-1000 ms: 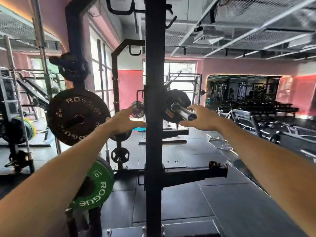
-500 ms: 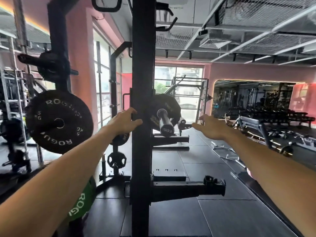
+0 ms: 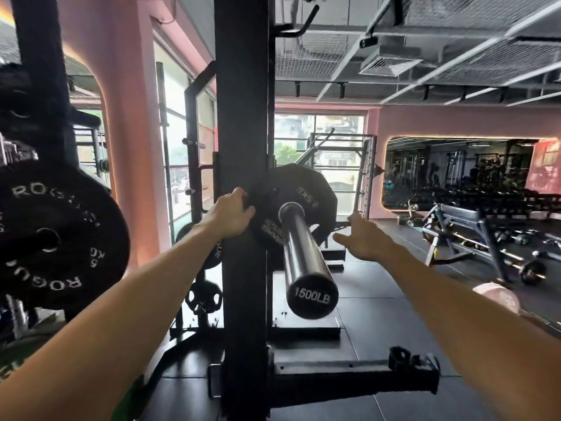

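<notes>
Black: one plate (image 3: 315, 189) on one barbell (image 3: 303, 256); left hand (image 3: 229, 215) grips its rim, right hand (image 3: 362, 240) fingers spread.

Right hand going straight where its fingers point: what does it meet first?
Probably the right rim of the black plate on the barbell sleeve; the right hand is open beside it, though depth is unclear.

Backlit by bright windows (image 3: 321, 141) — edges warped, slightly blurred.

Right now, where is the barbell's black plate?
Head view, centre: the black plate rides the barbell sleeve right of the rack upright, left hand gripping its edge.
</notes>
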The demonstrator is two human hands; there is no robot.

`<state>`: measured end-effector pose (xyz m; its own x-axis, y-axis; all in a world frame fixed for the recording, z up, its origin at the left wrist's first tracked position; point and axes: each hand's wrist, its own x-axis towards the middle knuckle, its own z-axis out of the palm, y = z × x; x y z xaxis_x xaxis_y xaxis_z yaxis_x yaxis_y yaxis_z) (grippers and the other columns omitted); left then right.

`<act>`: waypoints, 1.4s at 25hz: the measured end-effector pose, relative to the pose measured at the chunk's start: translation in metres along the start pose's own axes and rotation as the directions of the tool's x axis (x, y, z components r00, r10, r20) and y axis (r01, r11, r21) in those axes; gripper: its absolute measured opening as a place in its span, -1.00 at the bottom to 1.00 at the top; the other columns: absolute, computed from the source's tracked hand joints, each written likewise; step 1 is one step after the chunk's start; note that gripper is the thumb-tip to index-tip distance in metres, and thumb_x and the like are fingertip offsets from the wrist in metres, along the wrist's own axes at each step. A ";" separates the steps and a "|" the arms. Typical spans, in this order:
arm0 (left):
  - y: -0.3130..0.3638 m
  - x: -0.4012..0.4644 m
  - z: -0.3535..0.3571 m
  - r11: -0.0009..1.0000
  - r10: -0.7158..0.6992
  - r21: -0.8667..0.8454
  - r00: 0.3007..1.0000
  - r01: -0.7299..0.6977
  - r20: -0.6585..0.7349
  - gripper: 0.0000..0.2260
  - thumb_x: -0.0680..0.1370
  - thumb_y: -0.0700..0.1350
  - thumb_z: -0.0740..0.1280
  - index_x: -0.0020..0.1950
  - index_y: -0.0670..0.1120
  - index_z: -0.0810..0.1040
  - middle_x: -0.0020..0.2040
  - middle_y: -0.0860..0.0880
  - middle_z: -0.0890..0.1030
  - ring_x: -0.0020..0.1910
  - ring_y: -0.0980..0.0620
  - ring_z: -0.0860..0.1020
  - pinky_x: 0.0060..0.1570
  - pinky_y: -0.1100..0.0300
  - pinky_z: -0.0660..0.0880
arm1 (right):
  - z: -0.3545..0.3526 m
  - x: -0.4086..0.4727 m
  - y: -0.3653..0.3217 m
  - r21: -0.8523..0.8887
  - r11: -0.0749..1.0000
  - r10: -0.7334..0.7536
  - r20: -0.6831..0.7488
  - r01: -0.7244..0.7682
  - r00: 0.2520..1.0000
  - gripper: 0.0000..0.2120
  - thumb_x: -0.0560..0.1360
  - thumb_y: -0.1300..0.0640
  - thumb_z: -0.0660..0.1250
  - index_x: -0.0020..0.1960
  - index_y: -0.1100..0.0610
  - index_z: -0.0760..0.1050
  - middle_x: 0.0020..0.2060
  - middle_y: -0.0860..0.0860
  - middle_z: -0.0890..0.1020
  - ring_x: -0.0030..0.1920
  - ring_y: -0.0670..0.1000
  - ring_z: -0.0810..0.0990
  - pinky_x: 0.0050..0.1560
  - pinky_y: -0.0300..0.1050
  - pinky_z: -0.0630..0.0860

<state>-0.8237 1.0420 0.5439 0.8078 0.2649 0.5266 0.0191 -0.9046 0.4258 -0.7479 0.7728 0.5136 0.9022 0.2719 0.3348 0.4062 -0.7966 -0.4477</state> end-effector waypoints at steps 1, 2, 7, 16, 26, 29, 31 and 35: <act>-0.001 0.014 0.007 1.000 0.010 -0.001 1.000 -0.010 -0.006 -0.60 0.59 -0.03 0.28 0.37 -0.16 0.38 0.18 -0.17 0.58 0.16 -0.17 0.53 0.14 0.05 0.44 | 0.008 0.015 0.000 0.014 1.000 0.007 -0.010 -0.007 1.000 -0.38 0.51 -0.10 0.31 0.40 0.21 0.21 0.25 0.15 0.52 0.22 0.20 0.51 0.09 0.02 0.43; -0.002 0.028 0.015 1.000 0.024 0.008 1.000 -0.024 -0.010 -0.60 0.58 -0.02 0.29 0.37 -0.16 0.38 0.15 -0.17 0.58 0.15 -0.18 0.54 0.13 0.04 0.45 | 0.016 0.029 0.000 0.033 0.999 0.012 -0.019 -0.011 1.000 -0.40 0.50 -0.09 0.32 0.38 0.20 0.21 0.23 0.15 0.53 0.22 0.19 0.51 0.10 0.04 0.44; 0.003 0.071 0.041 0.980 0.129 0.163 0.990 -0.117 -0.065 -0.63 0.57 0.02 0.30 0.27 -0.16 0.34 0.13 -0.20 0.55 0.09 -0.24 0.55 0.07 -0.12 0.50 | 0.045 0.076 -0.006 0.088 0.995 -0.039 -0.083 0.046 0.996 -0.46 0.50 0.04 0.30 0.36 0.20 0.16 0.14 0.18 0.55 0.13 0.24 0.56 0.03 0.05 0.50; 0.017 0.084 0.043 0.917 0.137 0.372 0.989 -0.145 0.048 -0.49 0.52 -0.20 0.31 0.38 -0.16 0.14 -0.05 -0.24 0.50 0.01 -0.34 0.54 -0.13 -0.06 0.43 | 0.047 0.090 -0.009 0.097 0.987 -0.116 -0.154 0.132 0.981 -0.52 0.48 0.21 0.32 0.28 0.20 0.15 0.11 0.24 0.47 0.03 0.29 0.55 -0.05 0.06 0.47; 0.023 0.002 0.013 0.993 -0.041 0.111 0.999 0.039 0.015 -0.66 0.36 -0.13 0.39 0.07 -0.05 0.34 -0.21 -0.13 0.58 -0.28 -0.19 0.60 -0.25 -0.01 0.61 | 0.013 0.020 -0.026 0.130 0.966 -0.195 -0.206 0.225 0.959 -0.70 0.48 0.28 0.21 0.17 0.18 0.21 -0.12 0.10 0.50 -0.16 0.18 0.51 -0.18 -0.04 0.38; 0.038 -0.040 -0.009 0.988 -0.032 0.149 0.999 0.038 -0.040 -0.74 0.34 -0.10 0.38 -0.02 -0.05 0.44 -0.25 -0.09 0.58 -0.28 -0.19 0.62 -0.22 0.04 0.60 | -0.006 -0.030 -0.030 0.059 0.968 -0.230 -0.194 0.246 0.954 -0.73 0.50 0.28 0.21 0.14 0.20 0.20 -0.19 0.08 0.47 -0.19 0.18 0.49 -0.19 -0.02 0.38; 0.046 -0.069 -0.021 0.987 -0.023 0.157 0.996 0.036 -0.083 -0.76 0.35 -0.06 0.31 -0.01 -0.04 0.49 -0.18 -0.12 0.61 -0.23 -0.22 0.61 -0.16 -0.04 0.61 | -0.019 -0.062 -0.035 0.015 0.962 -0.263 -0.190 0.271 0.946 -0.71 0.51 0.27 0.22 0.17 0.20 0.20 -0.19 0.09 0.48 -0.18 0.18 0.51 -0.17 0.00 0.42; 0.066 -0.142 -0.050 0.988 0.001 0.155 0.991 0.020 -0.136 -0.76 0.42 -0.09 0.28 0.06 -0.10 0.52 -0.10 -0.15 0.63 -0.12 -0.22 0.61 -0.05 -0.08 0.59 | -0.049 -0.139 -0.045 -0.029 0.957 -0.287 -0.186 0.287 0.940 -0.71 0.53 0.24 0.22 0.19 0.18 0.19 -0.26 0.05 0.46 -0.24 0.16 0.48 -0.22 -0.04 0.39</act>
<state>-0.9666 0.9618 0.5341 0.7200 0.3069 0.6224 0.1262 -0.9398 0.3175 -0.8986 0.7449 0.5277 0.7042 0.3840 0.5972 0.6437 -0.7002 -0.3087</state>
